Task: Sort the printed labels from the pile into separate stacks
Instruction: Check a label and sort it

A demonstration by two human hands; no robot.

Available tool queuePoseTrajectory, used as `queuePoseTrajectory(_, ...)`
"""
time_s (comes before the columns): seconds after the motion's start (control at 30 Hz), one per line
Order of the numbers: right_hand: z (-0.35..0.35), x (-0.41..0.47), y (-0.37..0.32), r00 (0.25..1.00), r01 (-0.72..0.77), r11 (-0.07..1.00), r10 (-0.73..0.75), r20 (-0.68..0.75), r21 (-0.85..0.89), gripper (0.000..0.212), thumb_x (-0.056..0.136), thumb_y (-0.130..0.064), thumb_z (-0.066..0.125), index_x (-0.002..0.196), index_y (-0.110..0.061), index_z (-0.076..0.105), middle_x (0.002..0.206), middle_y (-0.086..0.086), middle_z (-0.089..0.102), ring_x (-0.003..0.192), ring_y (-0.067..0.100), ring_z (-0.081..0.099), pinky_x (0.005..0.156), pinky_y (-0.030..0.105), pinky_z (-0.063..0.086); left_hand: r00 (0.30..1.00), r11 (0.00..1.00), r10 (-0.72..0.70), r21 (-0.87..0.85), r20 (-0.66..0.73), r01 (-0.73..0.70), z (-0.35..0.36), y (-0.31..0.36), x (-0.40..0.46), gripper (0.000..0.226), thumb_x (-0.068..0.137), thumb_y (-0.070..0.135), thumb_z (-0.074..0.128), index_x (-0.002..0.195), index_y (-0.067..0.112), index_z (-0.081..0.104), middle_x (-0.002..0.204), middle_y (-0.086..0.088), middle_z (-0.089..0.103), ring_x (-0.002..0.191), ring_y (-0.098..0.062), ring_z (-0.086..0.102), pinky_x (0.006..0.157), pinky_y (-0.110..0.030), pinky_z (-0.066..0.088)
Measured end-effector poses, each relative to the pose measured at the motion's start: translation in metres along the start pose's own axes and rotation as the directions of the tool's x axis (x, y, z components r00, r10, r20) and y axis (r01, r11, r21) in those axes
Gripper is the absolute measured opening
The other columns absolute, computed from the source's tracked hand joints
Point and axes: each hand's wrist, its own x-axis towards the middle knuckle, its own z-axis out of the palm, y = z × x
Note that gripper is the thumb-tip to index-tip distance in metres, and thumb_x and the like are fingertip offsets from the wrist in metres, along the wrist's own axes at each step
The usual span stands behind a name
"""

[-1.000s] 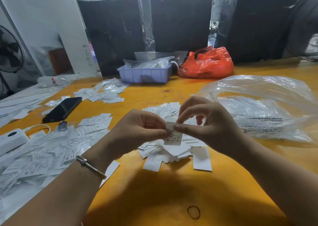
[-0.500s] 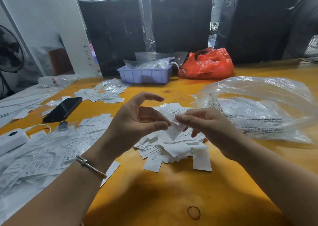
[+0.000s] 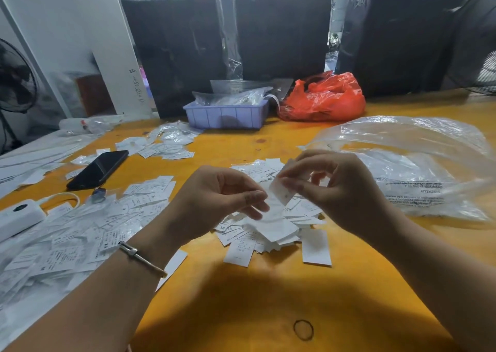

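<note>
While the right hand (image 3: 346, 190) pinches one white label (image 3: 280, 192) between thumb and fingertips above the central pile of labels (image 3: 271, 217), the left hand (image 3: 214, 198) hangs beside it, its grip loosely curled and holding nothing I can make out. The pile lies mid-table (image 3: 241, 311). A wider spread of labels (image 3: 88, 228) covers the left side, near a black phone (image 3: 98, 169).

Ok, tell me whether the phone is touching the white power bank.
Apart. The head view shows the phone lying farther back on the table, with bare yellow tabletop and a white cable loop between it and the white power bank.
</note>
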Motion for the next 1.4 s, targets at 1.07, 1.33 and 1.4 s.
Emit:
queuePoseTrajectory(1.07, -0.001, -0.005, -0.011, 0.982, 0.159, 0.978, -0.171, -0.079, -0.138, 0.018, 0.077, -0.002, 0.075, 0.089, -0.016, 0.073, 0.08, -0.007, 0.072, 0.065, 0.01, 0.064, 0.057, 0.021, 0.051, 0.997, 0.994, 0.077, 0.078, 0.012, -0.077, 0.0, 0.004, -0.003, 0.019, 0.068, 0.023, 0.074, 0.082, 0.009, 0.075, 0.08, -0.004, 0.077, 0.067, -0.022, 0.074, 0.064, -0.021, 0.058)
queuePoseTrajectory(1.33, 0.001, -0.004, -0.007, 0.988, 0.139, 0.969, -0.121, 0.098, -0.204, 0.022, 0.077, -0.003, 0.076, 0.094, -0.016, 0.072, 0.076, -0.006, 0.07, 0.064, -0.007, 0.055, 0.06, 0.006, 0.041, 0.999, 0.99, 0.024, 0.137, 0.041, -0.029, 0.002, -0.001, -0.001, 0.021, 0.071, 0.024, 0.071, 0.085, 0.01, 0.075, 0.082, -0.006, 0.077, 0.071, -0.022, 0.075, 0.065, -0.024, 0.059)
queuePoseTrajectory(1.4, 0.001, -0.004, -0.008, 0.995, 0.087, 0.987, -0.081, 0.05, -0.136, 0.024, 0.079, -0.008, 0.075, 0.101, -0.017, 0.07, 0.079, -0.006, 0.071, 0.066, 0.002, 0.059, 0.059, 0.013, 0.046, 0.999, 0.99, 0.018, 0.139, 0.036, -0.023, 0.002, -0.002, 0.0, 0.014, 0.075, 0.019, 0.07, 0.085, 0.011, 0.075, 0.082, -0.005, 0.077, 0.071, -0.022, 0.075, 0.067, -0.025, 0.06)
